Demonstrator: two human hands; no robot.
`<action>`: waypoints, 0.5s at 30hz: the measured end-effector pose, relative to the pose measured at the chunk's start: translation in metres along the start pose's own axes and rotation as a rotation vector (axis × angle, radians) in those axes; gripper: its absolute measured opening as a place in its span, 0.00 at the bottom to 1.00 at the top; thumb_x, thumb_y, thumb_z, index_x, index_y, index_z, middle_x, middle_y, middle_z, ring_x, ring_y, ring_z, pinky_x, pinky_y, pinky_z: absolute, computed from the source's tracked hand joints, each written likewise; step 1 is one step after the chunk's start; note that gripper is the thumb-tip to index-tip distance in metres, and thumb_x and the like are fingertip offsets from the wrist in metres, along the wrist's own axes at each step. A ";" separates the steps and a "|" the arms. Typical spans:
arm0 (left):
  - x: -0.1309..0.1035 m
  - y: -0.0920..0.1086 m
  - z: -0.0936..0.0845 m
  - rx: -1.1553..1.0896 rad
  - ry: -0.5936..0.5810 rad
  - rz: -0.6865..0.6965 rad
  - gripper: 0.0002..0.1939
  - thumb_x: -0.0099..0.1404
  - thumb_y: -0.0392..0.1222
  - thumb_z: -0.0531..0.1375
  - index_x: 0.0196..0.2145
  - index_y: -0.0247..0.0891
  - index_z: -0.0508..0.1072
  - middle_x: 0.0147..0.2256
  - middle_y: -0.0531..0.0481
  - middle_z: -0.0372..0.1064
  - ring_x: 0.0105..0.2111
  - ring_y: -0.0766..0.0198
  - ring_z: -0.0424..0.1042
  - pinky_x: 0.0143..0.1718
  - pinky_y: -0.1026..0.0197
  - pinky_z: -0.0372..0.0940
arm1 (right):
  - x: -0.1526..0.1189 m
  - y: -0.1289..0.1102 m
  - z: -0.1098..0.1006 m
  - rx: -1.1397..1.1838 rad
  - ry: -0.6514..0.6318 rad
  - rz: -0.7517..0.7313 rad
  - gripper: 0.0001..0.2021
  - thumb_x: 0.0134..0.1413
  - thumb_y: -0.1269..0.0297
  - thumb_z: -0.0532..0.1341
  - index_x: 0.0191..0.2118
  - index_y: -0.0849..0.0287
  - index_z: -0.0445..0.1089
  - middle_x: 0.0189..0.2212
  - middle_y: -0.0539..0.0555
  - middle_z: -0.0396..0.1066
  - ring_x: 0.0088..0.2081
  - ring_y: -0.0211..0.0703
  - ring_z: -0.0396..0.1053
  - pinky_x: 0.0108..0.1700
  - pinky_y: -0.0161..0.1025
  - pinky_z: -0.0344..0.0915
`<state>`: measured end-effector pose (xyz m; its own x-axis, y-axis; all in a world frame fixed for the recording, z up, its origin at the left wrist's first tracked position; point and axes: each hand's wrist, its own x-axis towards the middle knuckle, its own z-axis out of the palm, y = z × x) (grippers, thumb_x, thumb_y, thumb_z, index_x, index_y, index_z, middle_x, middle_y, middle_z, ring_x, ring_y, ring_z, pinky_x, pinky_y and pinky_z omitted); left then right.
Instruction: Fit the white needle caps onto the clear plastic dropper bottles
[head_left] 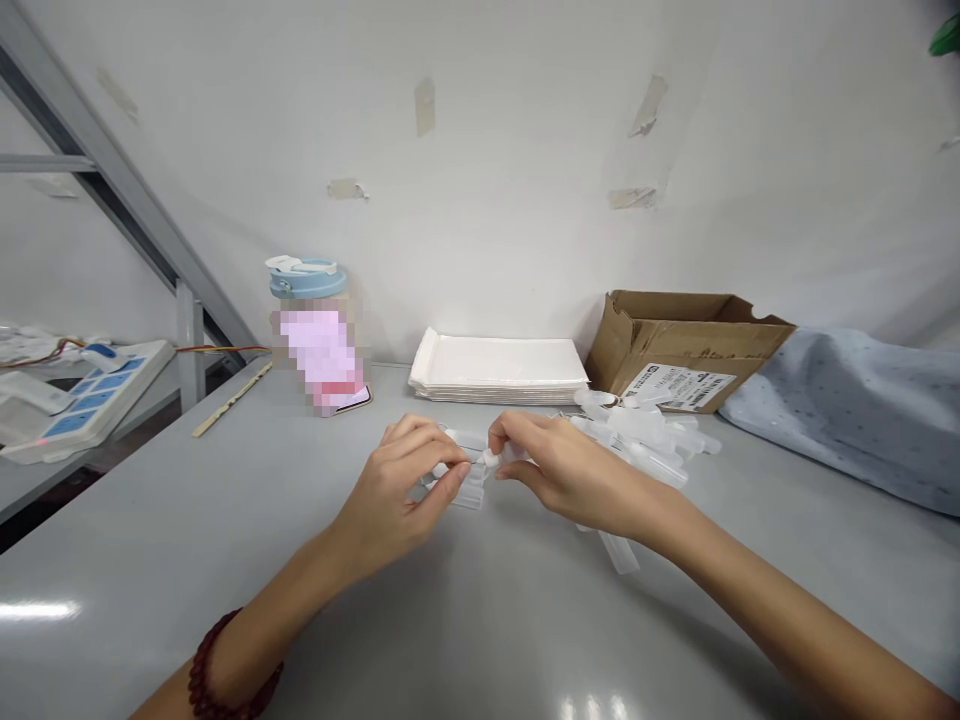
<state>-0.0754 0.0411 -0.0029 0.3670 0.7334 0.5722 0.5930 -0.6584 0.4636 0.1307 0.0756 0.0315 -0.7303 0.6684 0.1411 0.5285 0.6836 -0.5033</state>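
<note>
My left hand [401, 480] is closed in a pinch, thumb against fingertips, at a thin piece too small to name. Facing it, my right hand [551, 465] pinches a small white plastic piece [490, 458]. The fingertips of both hands are a short gap apart. Beneath and between them lie several clear plastic tubes [469, 492] side by side, partly hidden by my left hand. Behind my right hand is a loose heap of translucent plastic tubes [649, 435]. One more clear tube [619, 552] lies nearer to me, below my right wrist.
A stack of white padded envelopes [501, 365] lies against the wall, beside an open cardboard box [690, 335]. Pale blue cloth [855, 410] is at the right. On the left are a blurred phone [322, 355], a blue-lidded container [307, 280], a thin stick [232, 400] and a power strip [94, 395].
</note>
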 end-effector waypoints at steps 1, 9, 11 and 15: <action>0.000 0.000 0.001 -0.003 -0.006 -0.001 0.06 0.64 0.32 0.55 0.32 0.39 0.71 0.27 0.50 0.69 0.34 0.60 0.63 0.37 0.55 0.60 | 0.000 0.000 0.002 -0.011 0.010 -0.014 0.10 0.55 0.79 0.52 0.39 0.56 0.57 0.32 0.51 0.66 0.28 0.37 0.63 0.28 0.31 0.56; -0.004 0.009 0.007 -0.095 0.123 0.024 0.07 0.64 0.29 0.55 0.32 0.38 0.69 0.27 0.50 0.68 0.32 0.62 0.63 0.35 0.58 0.62 | -0.002 -0.002 0.012 -0.164 0.207 -0.253 0.14 0.48 0.85 0.46 0.32 0.56 0.54 0.28 0.52 0.61 0.29 0.40 0.58 0.30 0.34 0.57; -0.005 0.011 0.007 -0.085 0.148 0.052 0.07 0.63 0.27 0.56 0.33 0.38 0.69 0.28 0.49 0.69 0.33 0.62 0.63 0.35 0.57 0.63 | -0.002 -0.003 0.014 -0.168 0.230 -0.285 0.14 0.47 0.85 0.46 0.32 0.56 0.53 0.28 0.53 0.62 0.30 0.40 0.57 0.31 0.34 0.57; -0.007 0.011 0.008 -0.051 0.156 0.076 0.08 0.62 0.27 0.55 0.33 0.38 0.69 0.28 0.49 0.69 0.33 0.61 0.64 0.36 0.57 0.63 | -0.002 -0.004 0.021 -0.151 0.270 -0.290 0.14 0.47 0.85 0.46 0.32 0.56 0.52 0.28 0.53 0.63 0.30 0.41 0.57 0.31 0.35 0.57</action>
<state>-0.0656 0.0300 -0.0065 0.2918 0.6486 0.7030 0.5294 -0.7217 0.4460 0.1211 0.0650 0.0148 -0.7291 0.4809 0.4870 0.3899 0.8766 -0.2819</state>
